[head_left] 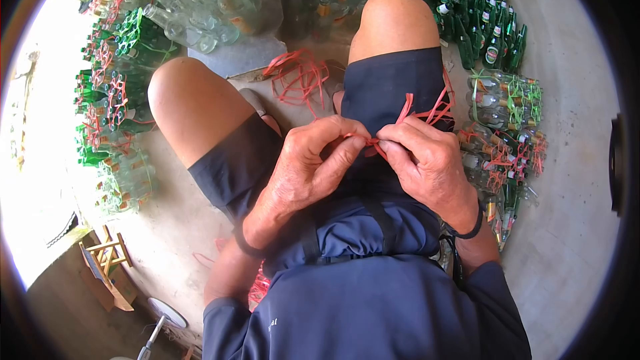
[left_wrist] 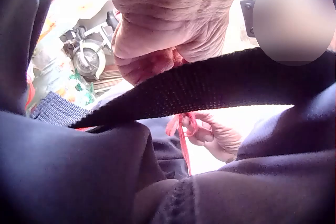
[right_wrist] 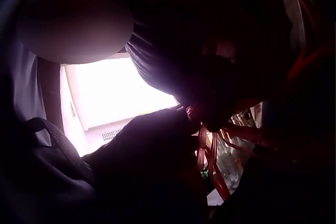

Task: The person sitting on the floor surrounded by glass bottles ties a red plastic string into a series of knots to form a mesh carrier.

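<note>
Red plastic string (head_left: 406, 108) runs between the two hands above the lap in the head view, with loops over the thigh on the right. The left hand (head_left: 312, 160) pinches the string between thumb and index finger. Close beside it, the right hand (head_left: 427, 163) pinches the string too, the fingertips of both nearly meeting. In the left wrist view the left hand (left_wrist: 170, 19) fills the top, and the right hand (left_wrist: 215, 137) holds a red loop (left_wrist: 184, 123) below. Dark red strands (right_wrist: 210, 155) hang in the right wrist view, where the hand is too dark to make out.
A tangle of red string (head_left: 298, 80) lies between the knees. Clear bottles (head_left: 230, 0) stand in front, bundled bottles (head_left: 120, 100) at the left, green bottles (head_left: 492, 43) and tied bundles (head_left: 507, 103) at the right. A small wooden stool (head_left: 107, 253) is at the lower left.
</note>
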